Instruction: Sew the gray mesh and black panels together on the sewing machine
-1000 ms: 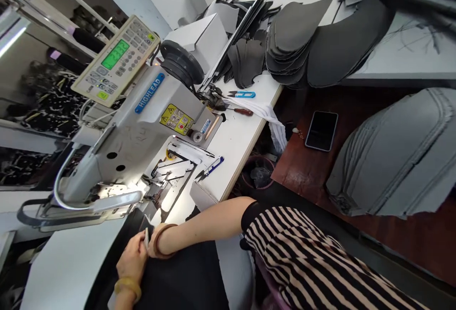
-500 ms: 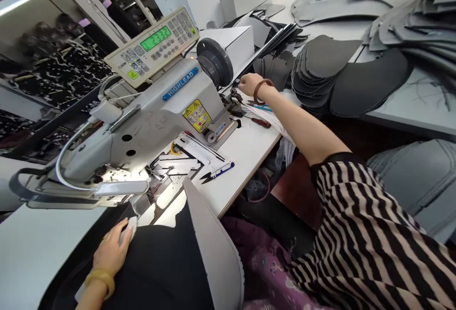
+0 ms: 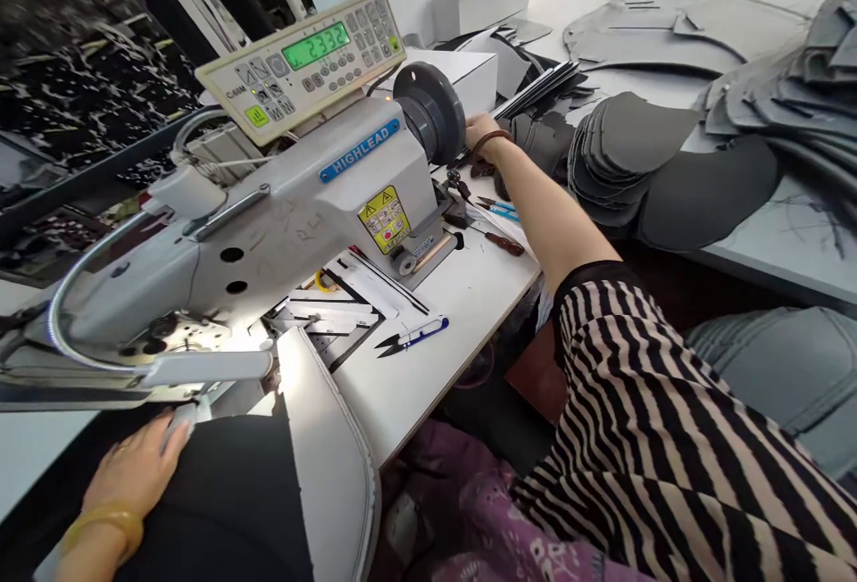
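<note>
My left hand (image 3: 134, 466) lies on a black panel (image 3: 231, 484) beneath the sewing machine head, its thumb and fingers closed on a pale grey edge of the work. A stitched grey flap (image 3: 328, 448) of the same work stands up to the right, against the table edge. At the far end of the sewing machine (image 3: 301, 189), my right hand (image 3: 483, 131) is curled against the rim of the dark handwheel (image 3: 438, 113). Its fingertips are partly hidden by the rim. The needle area is largely covered by the lamp arm (image 3: 207, 368) and the flap.
Blue-handled thread snips (image 3: 411, 338) lie on the white tabletop (image 3: 395, 394). A brown-handled screwdriver (image 3: 502, 244) and more snips (image 3: 499, 207) lie below my right forearm. Stacks of grey cut pieces (image 3: 622, 145) cover the right table. A control panel (image 3: 308, 64) tops the machine.
My right hand has moved in against the handwheel. My left hand and the panel appear lower and further left, and the grey flap now covers more of the needle area. The view has shifted.
</note>
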### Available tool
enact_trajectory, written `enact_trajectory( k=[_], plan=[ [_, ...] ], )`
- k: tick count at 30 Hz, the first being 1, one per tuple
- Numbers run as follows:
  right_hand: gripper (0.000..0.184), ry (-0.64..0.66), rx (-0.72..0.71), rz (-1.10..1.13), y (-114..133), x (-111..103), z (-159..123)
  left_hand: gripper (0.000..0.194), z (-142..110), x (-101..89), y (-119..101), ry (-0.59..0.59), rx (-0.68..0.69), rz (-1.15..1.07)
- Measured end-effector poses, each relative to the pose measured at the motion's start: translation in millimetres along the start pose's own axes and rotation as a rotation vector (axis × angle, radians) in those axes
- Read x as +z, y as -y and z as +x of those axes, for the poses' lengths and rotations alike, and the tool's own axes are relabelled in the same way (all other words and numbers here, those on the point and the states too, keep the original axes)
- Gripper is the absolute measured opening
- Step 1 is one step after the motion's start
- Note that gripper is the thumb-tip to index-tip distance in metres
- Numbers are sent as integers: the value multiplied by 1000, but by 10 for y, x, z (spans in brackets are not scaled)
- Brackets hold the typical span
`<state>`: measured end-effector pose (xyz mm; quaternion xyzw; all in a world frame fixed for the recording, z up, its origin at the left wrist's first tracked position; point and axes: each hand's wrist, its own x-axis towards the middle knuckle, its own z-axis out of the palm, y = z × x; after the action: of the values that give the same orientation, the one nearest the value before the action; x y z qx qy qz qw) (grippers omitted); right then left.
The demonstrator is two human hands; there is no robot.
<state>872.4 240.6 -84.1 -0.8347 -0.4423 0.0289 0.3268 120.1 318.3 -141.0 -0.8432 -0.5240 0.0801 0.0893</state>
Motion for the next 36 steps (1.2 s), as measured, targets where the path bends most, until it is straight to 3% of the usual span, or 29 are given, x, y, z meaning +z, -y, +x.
enact_trajectory(
  k=[4, 8, 10, 12, 15, 19, 22, 25, 36],
  plan=[
    [22, 82, 35, -38, -238, 24, -279, 67, -88, -105, -19, -81, 10, 56],
    [28, 146, 0, -39, -303, 186, -514, 61, -303, -225, -14, -292, 54, -37],
    [31, 147, -14, -37, -302, 199, -556, 60, -458, -293, -119, -387, 131, -56],
    [30, 143, -25, -40, -298, 151, -569, 59, -634, -358, -380, -456, 249, -48],
    [29, 157, -35, -81, -288, 54, -594, 54, -874, -400, -1042, -506, 496, -114],
    [28, 191, -20, -171, -265, 45, -686, 54, -984, -321, -1975, -256, 705, -186],
    [33, 200, -16, -201, -256, 81, -755, 54, -905, -251, -2349, -105, 760, -176],
    [36, 198, -28, -200, -246, 80, -784, 54, -814, -233, -2434, -39, 765, -148],
    [34, 197, -118, -157, -282, -63, -713, 56, -745, -283, -2485, -109, 790, -100]
  ],
)
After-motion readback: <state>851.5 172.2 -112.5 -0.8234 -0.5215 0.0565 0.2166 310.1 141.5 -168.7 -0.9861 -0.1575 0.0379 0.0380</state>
